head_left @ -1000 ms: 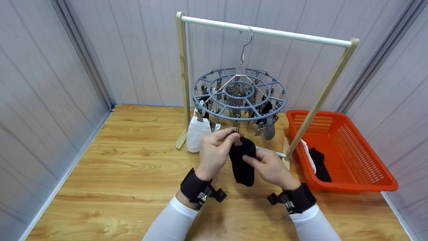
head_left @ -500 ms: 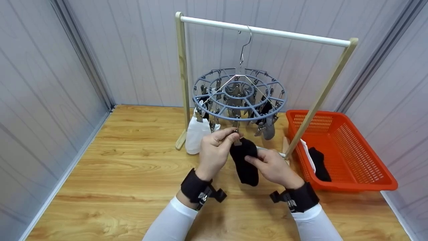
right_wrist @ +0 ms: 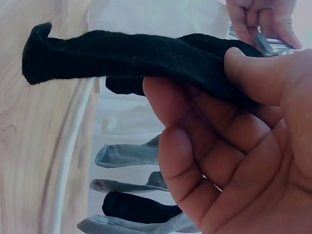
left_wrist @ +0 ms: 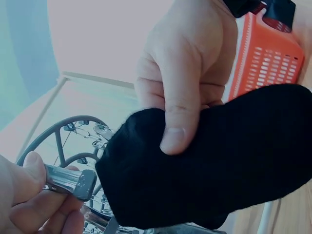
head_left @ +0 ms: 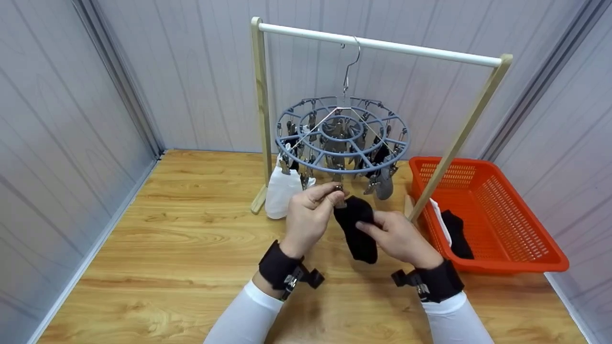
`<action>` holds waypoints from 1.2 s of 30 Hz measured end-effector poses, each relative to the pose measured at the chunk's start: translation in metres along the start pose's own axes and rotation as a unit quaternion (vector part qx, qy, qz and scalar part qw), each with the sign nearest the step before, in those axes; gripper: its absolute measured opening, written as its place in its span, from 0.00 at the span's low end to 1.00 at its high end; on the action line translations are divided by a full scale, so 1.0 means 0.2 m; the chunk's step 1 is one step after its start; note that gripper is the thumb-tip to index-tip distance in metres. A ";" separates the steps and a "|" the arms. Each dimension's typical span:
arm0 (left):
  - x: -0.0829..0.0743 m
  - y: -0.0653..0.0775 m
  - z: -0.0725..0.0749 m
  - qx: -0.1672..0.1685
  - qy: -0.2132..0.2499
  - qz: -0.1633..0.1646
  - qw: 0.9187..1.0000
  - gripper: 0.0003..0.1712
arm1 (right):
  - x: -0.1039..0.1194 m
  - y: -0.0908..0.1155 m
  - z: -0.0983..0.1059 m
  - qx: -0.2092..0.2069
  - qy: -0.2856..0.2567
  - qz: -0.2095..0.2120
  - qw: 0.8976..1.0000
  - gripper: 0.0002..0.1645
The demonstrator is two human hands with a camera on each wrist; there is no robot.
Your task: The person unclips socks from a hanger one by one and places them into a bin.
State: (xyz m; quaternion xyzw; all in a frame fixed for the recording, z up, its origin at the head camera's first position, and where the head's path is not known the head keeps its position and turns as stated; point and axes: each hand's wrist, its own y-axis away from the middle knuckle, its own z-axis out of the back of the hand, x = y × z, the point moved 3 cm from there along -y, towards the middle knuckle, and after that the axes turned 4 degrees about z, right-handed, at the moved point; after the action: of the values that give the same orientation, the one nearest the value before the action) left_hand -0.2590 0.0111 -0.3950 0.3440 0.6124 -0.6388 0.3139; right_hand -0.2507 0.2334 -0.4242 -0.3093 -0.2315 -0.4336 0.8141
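My left hand [head_left: 308,215] pinches a metal clip [left_wrist: 73,180] that hangs from the front of the round grey sock hanger [head_left: 336,170]. A black sock [head_left: 358,234] dangles toe-down just right of that clip, pinched between the thumb and fingers of my right hand [head_left: 399,239]. In the left wrist view, the clip's tip lies beside the sock's cuff edge, with a narrow gap showing. On the hanger's left side hangs a white sock [head_left: 282,193]; a grey sock [head_left: 384,186] hangs at its right.
A wooden stand with a white bar [head_left: 382,44] carries the hanger by its hook. The orange basket [head_left: 530,210] at the right contains another black sock [head_left: 456,234] and a white item [head_left: 441,222]. Other clips and socks hang further back on the hanger.
My right hand has drawn the black sock a little to the right, away from the clip. My left hand has stayed almost in place on the clip.
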 end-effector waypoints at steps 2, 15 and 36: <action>0.00 0.00 0.00 0.006 -0.012 -0.001 1.000 0.13 | 0.00 0.00 0.01 -0.002 0.000 0.001 1.000 0.14; -0.07 0.01 -0.02 0.003 -0.225 -0.161 0.961 0.18 | 0.04 0.03 0.10 -0.040 0.029 0.062 0.997 0.09; -0.15 -0.04 0.09 -0.116 -0.340 -0.299 0.884 0.21 | 0.09 0.09 0.23 -0.112 0.071 0.080 0.988 0.04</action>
State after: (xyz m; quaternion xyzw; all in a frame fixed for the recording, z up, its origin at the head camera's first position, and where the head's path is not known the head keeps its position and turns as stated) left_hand -0.2493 -0.0077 -0.3656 -0.1324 0.6117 -0.7043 0.3351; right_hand -0.2301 0.2637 -0.3859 -0.3847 -0.0970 -0.4110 0.8208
